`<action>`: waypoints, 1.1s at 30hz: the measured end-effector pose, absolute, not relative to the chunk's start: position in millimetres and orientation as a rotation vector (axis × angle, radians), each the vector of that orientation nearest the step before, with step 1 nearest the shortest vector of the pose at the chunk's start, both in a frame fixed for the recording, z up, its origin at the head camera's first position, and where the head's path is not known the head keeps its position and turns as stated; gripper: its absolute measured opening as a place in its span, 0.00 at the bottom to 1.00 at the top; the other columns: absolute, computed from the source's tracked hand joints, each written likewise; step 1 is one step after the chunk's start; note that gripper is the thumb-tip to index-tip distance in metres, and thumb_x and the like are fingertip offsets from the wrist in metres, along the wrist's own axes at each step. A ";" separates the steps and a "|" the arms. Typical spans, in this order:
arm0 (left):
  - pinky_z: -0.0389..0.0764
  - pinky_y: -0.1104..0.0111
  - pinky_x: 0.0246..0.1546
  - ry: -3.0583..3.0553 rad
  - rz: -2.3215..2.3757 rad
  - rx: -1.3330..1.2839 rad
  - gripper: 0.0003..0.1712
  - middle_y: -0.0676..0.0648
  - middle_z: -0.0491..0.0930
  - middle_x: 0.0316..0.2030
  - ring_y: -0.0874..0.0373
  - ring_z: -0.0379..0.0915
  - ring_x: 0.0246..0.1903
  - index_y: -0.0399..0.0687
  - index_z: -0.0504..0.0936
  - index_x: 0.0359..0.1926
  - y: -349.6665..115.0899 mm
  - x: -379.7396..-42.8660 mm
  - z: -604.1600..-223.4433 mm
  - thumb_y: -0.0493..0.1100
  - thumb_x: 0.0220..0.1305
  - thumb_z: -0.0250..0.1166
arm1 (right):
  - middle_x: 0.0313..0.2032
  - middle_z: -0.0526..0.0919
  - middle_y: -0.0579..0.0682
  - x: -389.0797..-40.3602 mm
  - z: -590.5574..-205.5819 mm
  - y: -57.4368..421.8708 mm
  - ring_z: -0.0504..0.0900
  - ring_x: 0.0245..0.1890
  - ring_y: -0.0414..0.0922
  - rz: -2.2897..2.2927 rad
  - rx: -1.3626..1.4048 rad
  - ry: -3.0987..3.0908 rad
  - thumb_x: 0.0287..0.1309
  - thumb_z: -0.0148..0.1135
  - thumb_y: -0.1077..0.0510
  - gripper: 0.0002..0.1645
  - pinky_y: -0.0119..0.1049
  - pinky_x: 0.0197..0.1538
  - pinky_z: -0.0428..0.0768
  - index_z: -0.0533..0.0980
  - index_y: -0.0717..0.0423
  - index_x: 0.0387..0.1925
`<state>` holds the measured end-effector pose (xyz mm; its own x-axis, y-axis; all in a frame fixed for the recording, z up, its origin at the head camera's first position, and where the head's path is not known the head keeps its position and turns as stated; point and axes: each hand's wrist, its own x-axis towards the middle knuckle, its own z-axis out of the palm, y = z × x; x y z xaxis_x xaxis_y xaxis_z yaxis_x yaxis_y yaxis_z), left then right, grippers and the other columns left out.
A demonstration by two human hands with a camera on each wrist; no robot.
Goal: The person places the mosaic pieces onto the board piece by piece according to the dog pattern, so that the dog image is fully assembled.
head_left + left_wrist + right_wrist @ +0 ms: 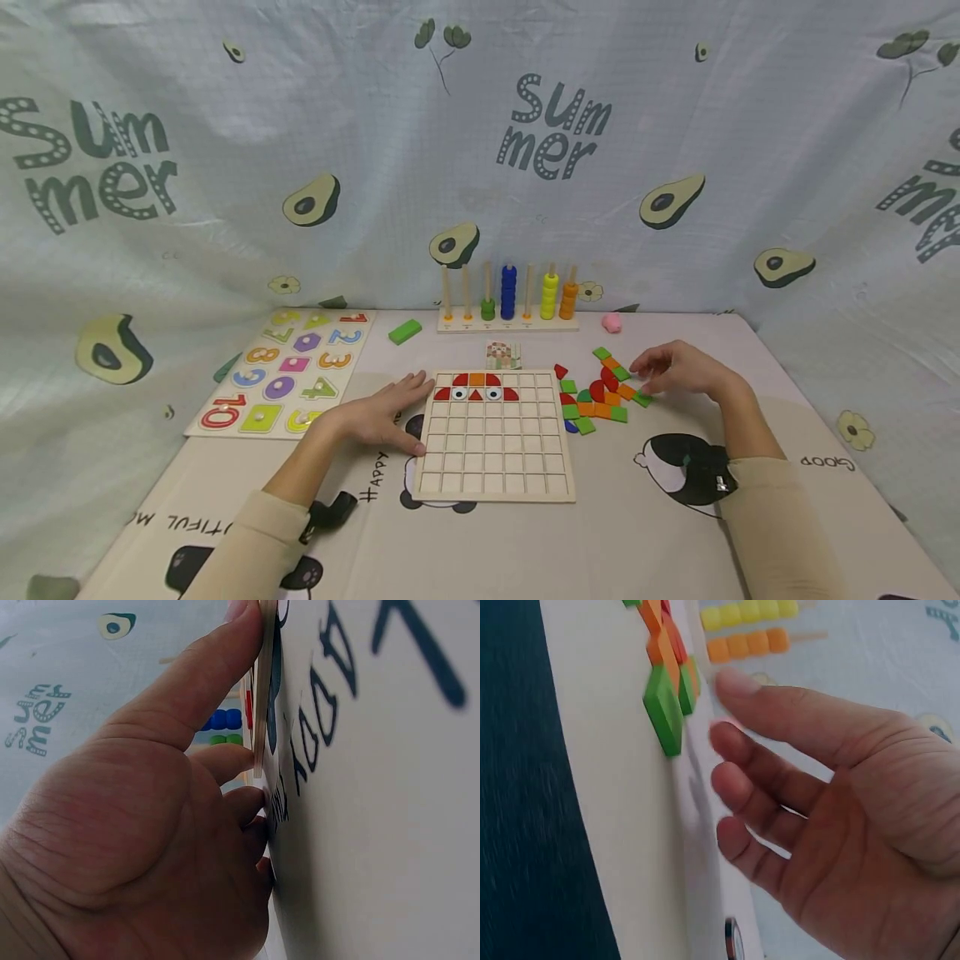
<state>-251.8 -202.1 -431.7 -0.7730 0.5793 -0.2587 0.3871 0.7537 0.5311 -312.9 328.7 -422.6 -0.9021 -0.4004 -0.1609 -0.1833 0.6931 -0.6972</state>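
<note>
A wooden grid board (495, 458) lies on the table, with red, orange and eyed white pieces in its top two rows. My left hand (378, 417) rests at the board's left edge, fingers spread. In the left wrist view, the thumb (202, 679) touches the edge of the board (262, 690). To the right of the board is a loose heap of small green, orange and red pieces (603, 410). My right hand (686, 369) hovers beside that heap with fingers loosely bent, holding nothing. A green piece (662, 712) stands out near its fingertips in the right wrist view.
Behind the board sit a small pattern card (503, 355) and a peg stand (510, 323) with coloured beads. A green block (405, 332) lies left of the stand, a pink object (612, 322) right of it. A number puzzle board (255, 375) occupies the left side.
</note>
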 end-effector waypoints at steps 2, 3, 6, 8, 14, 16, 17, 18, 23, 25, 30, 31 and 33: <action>0.36 0.49 0.72 2.545 0.641 0.740 0.63 0.48 0.34 0.76 0.48 0.26 0.74 0.57 0.46 0.76 -202.3 -252.0 -431.7 0.67 0.47 0.71 | 0.36 0.82 0.52 -313.5 -425.5 332.4 0.75 0.37 0.50 -0.988 -0.491 2.568 0.47 0.74 0.57 0.18 0.38 0.41 0.77 0.82 0.54 0.43; 0.36 0.49 0.72 2.546 0.640 0.743 0.63 0.48 0.34 0.76 0.48 0.26 0.74 0.57 0.46 0.76 -202.4 -252.1 -431.6 0.67 0.47 0.71 | 0.35 0.82 0.51 -313.7 -426.7 333.6 0.75 0.37 0.50 -0.973 -0.504 2.556 0.46 0.75 0.58 0.17 0.38 0.41 0.77 0.82 0.53 0.41; 0.36 0.49 0.72 2.546 0.648 0.751 0.63 0.47 0.35 0.76 0.48 0.27 0.74 0.56 0.46 0.76 -202.4 -252.3 -431.3 0.67 0.46 0.71 | 0.33 0.81 0.51 -313.9 -428.4 334.2 0.74 0.36 0.49 -0.945 -0.527 2.533 0.45 0.75 0.58 0.16 0.38 0.40 0.75 0.83 0.53 0.39; 0.36 0.49 0.72 2.546 0.648 0.756 0.63 0.47 0.35 0.76 0.48 0.27 0.74 0.56 0.46 0.76 -202.3 -252.5 -430.8 0.67 0.46 0.71 | 0.31 0.80 0.51 -313.8 -428.6 333.2 0.74 0.35 0.48 -0.942 -0.515 2.533 0.45 0.75 0.58 0.15 0.38 0.39 0.75 0.83 0.53 0.38; 0.36 0.49 0.72 2.552 0.637 0.751 0.63 0.47 0.34 0.76 0.48 0.27 0.74 0.56 0.45 0.76 -202.5 -252.5 -430.7 0.68 0.47 0.70 | 0.29 0.78 0.53 -313.4 -426.9 330.2 0.73 0.33 0.50 -0.989 -0.480 2.534 0.44 0.76 0.60 0.14 0.39 0.37 0.73 0.80 0.56 0.34; 0.36 0.49 0.72 2.553 0.637 0.760 0.63 0.47 0.34 0.76 0.48 0.27 0.74 0.56 0.45 0.76 -202.8 -252.7 -431.0 0.67 0.47 0.70 | 0.28 0.78 0.53 -313.7 -427.2 330.7 0.73 0.32 0.50 -1.014 -0.494 2.535 0.45 0.75 0.61 0.14 0.38 0.35 0.73 0.79 0.57 0.34; 0.36 0.49 0.72 2.552 0.638 0.766 0.63 0.47 0.35 0.76 0.48 0.27 0.74 0.55 0.46 0.76 -202.9 -252.8 -431.2 0.67 0.47 0.70 | 0.28 0.78 0.54 -313.9 -427.3 331.0 0.73 0.31 0.50 -1.027 -0.501 2.538 0.46 0.74 0.61 0.14 0.38 0.35 0.73 0.78 0.58 0.34; 0.36 0.50 0.72 2.552 0.638 0.772 0.63 0.47 0.35 0.76 0.48 0.27 0.74 0.55 0.46 0.76 -203.0 -252.9 -431.2 0.67 0.47 0.70 | 0.28 0.78 0.54 -314.0 -427.4 331.1 0.73 0.31 0.50 -1.047 -0.507 2.541 0.48 0.73 0.61 0.13 0.37 0.34 0.73 0.78 0.59 0.34; 0.36 0.49 0.72 2.551 0.643 0.781 0.63 0.46 0.35 0.76 0.48 0.27 0.74 0.55 0.46 0.76 -203.4 -252.7 -431.3 0.67 0.48 0.70 | 0.33 0.78 0.58 -315.2 -423.0 322.3 0.78 0.33 0.52 -1.246 -0.541 2.544 0.57 0.66 0.61 0.10 0.36 0.37 0.81 0.76 0.62 0.38; 0.36 0.49 0.72 2.550 0.646 0.774 0.63 0.46 0.35 0.76 0.47 0.27 0.74 0.55 0.46 0.76 -203.5 -252.4 -431.2 0.67 0.47 0.70 | 0.36 0.79 0.59 -315.6 -419.1 312.6 0.81 0.35 0.54 -1.340 -0.560 2.538 0.59 0.64 0.61 0.10 0.39 0.38 0.84 0.76 0.63 0.40; 0.37 0.47 0.71 2.538 0.658 0.763 0.62 0.47 0.35 0.76 0.46 0.27 0.74 0.56 0.46 0.76 -203.7 -252.3 -431.7 0.67 0.48 0.70 | 0.38 0.81 0.58 -316.7 -411.9 277.8 0.82 0.37 0.57 -1.409 -0.636 2.567 0.59 0.66 0.59 0.10 0.44 0.41 0.84 0.78 0.60 0.40; 0.37 0.46 0.71 2.535 0.658 0.762 0.62 0.47 0.35 0.76 0.46 0.27 0.74 0.57 0.46 0.76 -203.6 -252.2 -431.8 0.67 0.48 0.70 | 0.37 0.81 0.56 -316.8 -411.3 269.7 0.82 0.36 0.57 -1.409 -0.653 2.573 0.58 0.66 0.59 0.09 0.45 0.41 0.84 0.79 0.58 0.40; 0.37 0.46 0.71 2.533 0.656 0.768 0.62 0.47 0.35 0.76 0.45 0.27 0.74 0.56 0.46 0.76 -203.5 -252.3 -431.9 0.67 0.48 0.70 | 0.38 0.82 0.55 -316.9 -409.8 252.7 0.83 0.36 0.57 -1.406 -0.707 2.571 0.58 0.67 0.59 0.08 0.47 0.41 0.84 0.80 0.56 0.39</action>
